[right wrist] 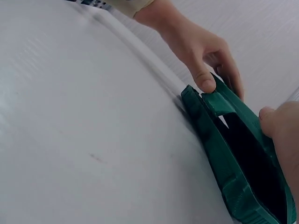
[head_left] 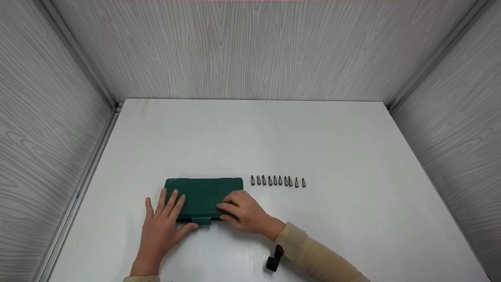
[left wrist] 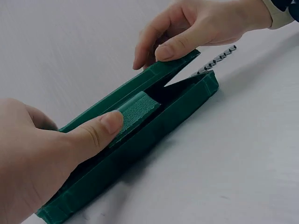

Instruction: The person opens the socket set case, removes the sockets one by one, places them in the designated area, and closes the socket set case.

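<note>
A flat green plastic case (head_left: 201, 196) lies on the table, its lid (left wrist: 140, 84) raised a little from the base (left wrist: 140, 149), with a dark gap between. My left hand (head_left: 158, 231) rests at the case's left end, fingers spread straight over the lid and thumb touching the front latch (left wrist: 135, 116). At the right part of the lid's front edge, my right hand (head_left: 244, 213) holds the lid, thumb at the edge and fingers bent over the top. The lid hides what is inside from the head view.
Several small metal screwdriver bits (head_left: 275, 180) stand in a row right of the case. A black strap-like piece (head_left: 275, 258) hangs by the right sleeve (head_left: 317, 254). Wood-grain panels (head_left: 250, 51) border the white table (head_left: 332, 145) at the back and sides.
</note>
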Action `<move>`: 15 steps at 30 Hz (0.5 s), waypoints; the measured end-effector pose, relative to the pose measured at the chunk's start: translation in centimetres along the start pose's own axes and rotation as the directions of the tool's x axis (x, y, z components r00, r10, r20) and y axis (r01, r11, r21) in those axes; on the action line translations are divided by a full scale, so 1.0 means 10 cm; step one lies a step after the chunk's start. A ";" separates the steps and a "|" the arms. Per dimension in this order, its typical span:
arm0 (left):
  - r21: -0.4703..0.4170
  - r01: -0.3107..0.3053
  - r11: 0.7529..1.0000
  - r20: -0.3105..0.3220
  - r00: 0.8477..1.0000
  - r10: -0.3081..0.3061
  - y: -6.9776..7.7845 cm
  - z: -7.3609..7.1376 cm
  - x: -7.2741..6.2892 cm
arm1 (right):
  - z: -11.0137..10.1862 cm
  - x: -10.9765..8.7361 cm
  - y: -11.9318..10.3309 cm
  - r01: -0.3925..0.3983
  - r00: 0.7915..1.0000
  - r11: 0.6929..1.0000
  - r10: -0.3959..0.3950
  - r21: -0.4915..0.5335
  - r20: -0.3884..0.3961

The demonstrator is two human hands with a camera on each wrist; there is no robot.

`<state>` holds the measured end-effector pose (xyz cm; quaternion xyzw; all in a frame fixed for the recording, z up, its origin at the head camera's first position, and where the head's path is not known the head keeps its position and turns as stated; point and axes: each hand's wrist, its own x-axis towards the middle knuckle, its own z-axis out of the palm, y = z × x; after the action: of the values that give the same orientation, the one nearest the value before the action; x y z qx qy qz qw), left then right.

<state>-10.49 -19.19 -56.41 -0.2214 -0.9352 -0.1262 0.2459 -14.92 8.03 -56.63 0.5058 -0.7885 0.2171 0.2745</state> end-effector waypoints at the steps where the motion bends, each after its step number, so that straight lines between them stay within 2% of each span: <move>1: -0.004 -0.011 1.000 0.017 1.000 0.011 0.01 0.01 0.00 | 0.02 0.01 -0.01 -0.007 1.000 1.000 0.008 -0.017 0.009; 5: -0.024 -0.043 0.999 0.084 0.995 0.045 0.02 0.05 -0.01 | 0.09 0.07 -0.07 -0.062 0.994 0.993 0.071 -0.100 0.082; 8: -0.042 -0.048 0.998 0.121 0.991 0.052 0.03 0.07 -0.02 | 0.13 0.11 -0.12 -0.114 0.976 0.982 0.138 -0.149 0.166; 10: -0.046 -0.044 0.998 0.133 0.990 0.050 0.03 0.08 -0.03 | 0.16 0.14 -0.15 -0.150 0.954 0.972 0.190 -0.178 0.232; 15: -0.033 -0.033 0.999 0.152 0.988 0.038 0.04 0.11 -0.01 | 0.19 0.19 -0.21 -0.203 0.870 0.942 0.298 -0.266 0.392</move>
<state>-10.64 -18.50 -57.37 -0.2509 -0.9450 -0.1190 0.1726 -14.04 4.74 -56.65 0.4008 -0.9072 0.0479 0.1182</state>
